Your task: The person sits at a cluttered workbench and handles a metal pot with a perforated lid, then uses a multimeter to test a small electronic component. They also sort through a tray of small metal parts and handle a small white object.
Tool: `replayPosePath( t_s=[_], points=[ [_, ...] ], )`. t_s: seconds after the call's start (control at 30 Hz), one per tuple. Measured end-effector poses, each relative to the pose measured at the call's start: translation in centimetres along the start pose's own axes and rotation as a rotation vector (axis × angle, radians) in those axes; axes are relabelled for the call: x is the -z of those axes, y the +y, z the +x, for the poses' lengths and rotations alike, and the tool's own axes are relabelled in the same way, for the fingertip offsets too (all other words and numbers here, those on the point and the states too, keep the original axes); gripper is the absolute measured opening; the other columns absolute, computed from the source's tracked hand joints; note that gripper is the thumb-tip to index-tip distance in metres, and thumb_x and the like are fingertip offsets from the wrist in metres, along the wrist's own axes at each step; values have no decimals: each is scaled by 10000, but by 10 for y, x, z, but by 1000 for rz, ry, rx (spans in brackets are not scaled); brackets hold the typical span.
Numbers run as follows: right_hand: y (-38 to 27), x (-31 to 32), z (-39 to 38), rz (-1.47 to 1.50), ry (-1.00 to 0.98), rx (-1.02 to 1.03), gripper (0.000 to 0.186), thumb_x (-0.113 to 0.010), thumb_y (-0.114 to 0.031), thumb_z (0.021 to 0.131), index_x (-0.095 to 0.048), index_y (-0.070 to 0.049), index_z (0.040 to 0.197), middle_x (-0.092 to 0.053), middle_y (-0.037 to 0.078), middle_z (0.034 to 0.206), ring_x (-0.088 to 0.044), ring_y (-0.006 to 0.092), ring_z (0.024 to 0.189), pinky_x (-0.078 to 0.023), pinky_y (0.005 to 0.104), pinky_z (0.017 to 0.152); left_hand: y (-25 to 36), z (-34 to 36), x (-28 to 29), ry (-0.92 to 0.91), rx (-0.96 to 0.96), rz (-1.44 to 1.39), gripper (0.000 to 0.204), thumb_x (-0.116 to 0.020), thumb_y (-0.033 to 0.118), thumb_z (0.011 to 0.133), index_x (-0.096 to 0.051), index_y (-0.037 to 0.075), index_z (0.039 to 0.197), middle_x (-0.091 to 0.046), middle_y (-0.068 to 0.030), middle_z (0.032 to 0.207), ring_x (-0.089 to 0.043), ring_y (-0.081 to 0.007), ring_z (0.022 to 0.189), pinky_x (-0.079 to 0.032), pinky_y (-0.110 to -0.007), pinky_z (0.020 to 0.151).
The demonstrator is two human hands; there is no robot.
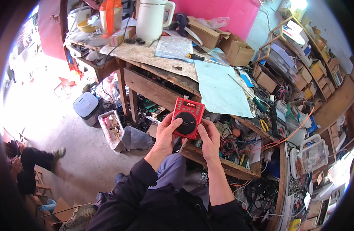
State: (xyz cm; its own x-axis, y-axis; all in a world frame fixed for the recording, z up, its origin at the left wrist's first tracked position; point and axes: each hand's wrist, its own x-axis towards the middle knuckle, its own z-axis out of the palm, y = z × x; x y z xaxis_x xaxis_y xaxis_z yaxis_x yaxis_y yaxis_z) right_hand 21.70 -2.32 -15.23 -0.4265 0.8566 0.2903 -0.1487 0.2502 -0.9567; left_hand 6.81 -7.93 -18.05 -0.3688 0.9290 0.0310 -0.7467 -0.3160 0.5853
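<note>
A small red portable radio (187, 118) is held upright between both hands, with its round black speaker and lit red display facing me. My left hand (166, 132) grips its left side, the thumb lying over the speaker's edge. On the lower right side, my right hand (210, 138) closes its fingers on the casing. The radio is above the front edge of the wooden workbench (146, 82), near an open drawer (208, 159) crammed with wires and tools. The fingers behind the radio are hidden.
On the bench lie a pale blue sheet (221, 88), a screwdriver (195, 57) and cardboard boxes (238, 50). A white jug (150, 19) stands at the back. Orange cable (294, 133) crosses the cluttered right side. A rice cooker (86, 107) and a scrap-filled box (110, 131) sit on the floor. Another person (30, 165) sits at left.
</note>
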Motion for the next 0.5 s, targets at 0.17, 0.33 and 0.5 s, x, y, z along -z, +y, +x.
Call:
replayPosePath(
  t_s=[0.17, 0.33, 0.5],
  points=[
    [14, -1, -2, 31, -10, -39, 308, -615, -190, 1036, -596, 19, 1262, -677, 40, 1089, -603, 80, 915, -492, 230, 765, -2, -1, 8, 9, 9, 38, 433, -687, 150, 976, -565, 40, 1376, -678, -53, 1226, -682, -136, 1053, -596, -321, 893],
    [21, 6, -2, 25, -11, -25, 295, -617, -176, 1028, -595, 23, 1244, -671, 53, 1102, -602, 94, 972, -489, 244, 850, -11, -2, 5, 18, 36, 38, 432, -679, 143, 978, -559, 42, 1381, -678, -51, 1221, -684, -130, 1046, -600, -310, 873],
    [21, 7, -4, 90, 21, 1, 303, -627, -168, 1016, -591, 29, 1243, -663, 66, 1135, -606, 117, 1029, -478, 274, 944, -14, 1, -2, 9, 26, 62, 435, -669, 140, 974, -554, 37, 1380, -679, -50, 1205, -674, -128, 1053, -584, -301, 878]
  ],
)
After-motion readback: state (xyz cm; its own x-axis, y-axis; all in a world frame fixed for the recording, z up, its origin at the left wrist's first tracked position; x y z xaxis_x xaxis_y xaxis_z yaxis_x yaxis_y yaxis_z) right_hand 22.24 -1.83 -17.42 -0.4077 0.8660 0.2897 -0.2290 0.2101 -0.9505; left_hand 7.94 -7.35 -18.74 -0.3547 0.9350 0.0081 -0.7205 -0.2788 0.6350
